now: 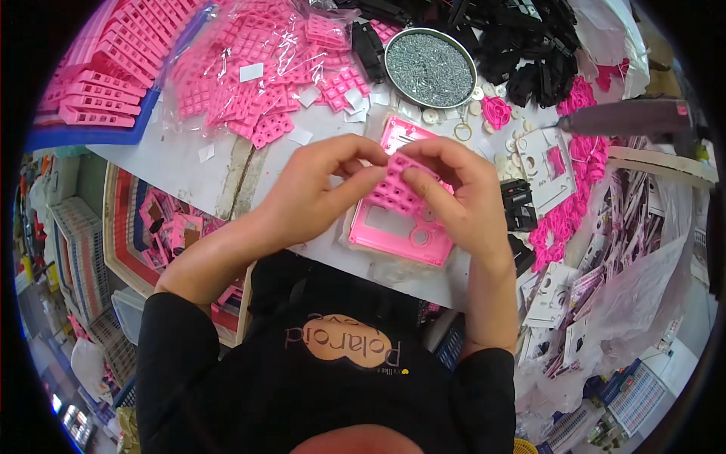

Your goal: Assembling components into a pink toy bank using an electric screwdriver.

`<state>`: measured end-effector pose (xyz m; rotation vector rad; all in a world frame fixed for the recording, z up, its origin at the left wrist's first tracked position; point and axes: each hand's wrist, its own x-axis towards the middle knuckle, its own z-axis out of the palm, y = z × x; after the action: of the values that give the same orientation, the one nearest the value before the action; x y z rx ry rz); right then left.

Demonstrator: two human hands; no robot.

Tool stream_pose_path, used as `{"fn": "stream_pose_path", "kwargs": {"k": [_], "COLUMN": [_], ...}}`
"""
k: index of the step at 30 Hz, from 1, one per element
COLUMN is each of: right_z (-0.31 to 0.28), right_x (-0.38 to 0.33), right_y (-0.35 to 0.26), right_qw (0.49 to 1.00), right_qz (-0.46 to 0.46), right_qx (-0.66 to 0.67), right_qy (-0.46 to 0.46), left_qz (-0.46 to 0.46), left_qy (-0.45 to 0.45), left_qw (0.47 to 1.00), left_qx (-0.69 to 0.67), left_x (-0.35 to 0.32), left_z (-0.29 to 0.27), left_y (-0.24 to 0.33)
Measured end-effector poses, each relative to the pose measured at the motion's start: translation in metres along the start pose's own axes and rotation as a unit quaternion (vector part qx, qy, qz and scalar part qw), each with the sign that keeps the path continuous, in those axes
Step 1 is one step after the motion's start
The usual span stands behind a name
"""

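Both my hands hold a pink rubber keypad (396,194) with rows of square keys. My left hand (321,178) pinches its upper left edge between thumb and fingers. My right hand (465,193) grips its upper right side, with the thumb lying across the keys. Below the keypad lies a pink plastic casing (386,240) with a rectangular window and round holes, partly covered by the keypad and my right hand. Beyond my fingers, another pink casing part (402,133) with dark slots shows.
Many pink keypads (257,68) in clear plastic lie at the back left, beside a blue tray (144,129) of pink casings. A round tin of screws (431,68) and black parts (529,45) stand at the back. A dark power screwdriver (628,119) juts in from the right, above pink wire coils (586,166).
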<state>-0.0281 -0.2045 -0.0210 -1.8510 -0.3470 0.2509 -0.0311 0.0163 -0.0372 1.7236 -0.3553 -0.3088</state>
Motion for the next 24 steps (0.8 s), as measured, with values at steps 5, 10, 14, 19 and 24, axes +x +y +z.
{"fn": "stream_pose_path", "kwargs": {"k": [5, 10, 14, 19, 24], "right_z": [0.008, 0.016, 0.024, 0.046, 0.043], "right_x": [0.003, -0.001, -0.015, -0.031, -0.036], "right_y": [0.023, 0.022, 0.006, 0.009, 0.010], "right_qw": [0.988, 0.915, 0.907, 0.862, 0.870], "right_qz": [0.001, -0.101, -0.147, -0.069, -0.069], "right_qx": [-0.156, -0.385, -0.394, -0.484, -0.476], "right_qy": [-0.006, 0.061, 0.001, -0.133, -0.109], "left_qz": [-0.020, 0.043, 0.144, 0.302, -0.093], "left_qy": [0.021, 0.055, 0.109, 0.230, 0.245], "left_qw": [0.995, 0.986, 0.955, 0.848, 0.803], "left_qx": [0.090, 0.152, 0.236, 0.371, 0.536], "left_x": [-0.005, 0.009, 0.046, 0.176, 0.297], "left_z": [-0.021, -0.033, -0.056, -0.126, -0.221], "left_y": [-0.018, -0.002, 0.004, -0.008, -0.030]}}
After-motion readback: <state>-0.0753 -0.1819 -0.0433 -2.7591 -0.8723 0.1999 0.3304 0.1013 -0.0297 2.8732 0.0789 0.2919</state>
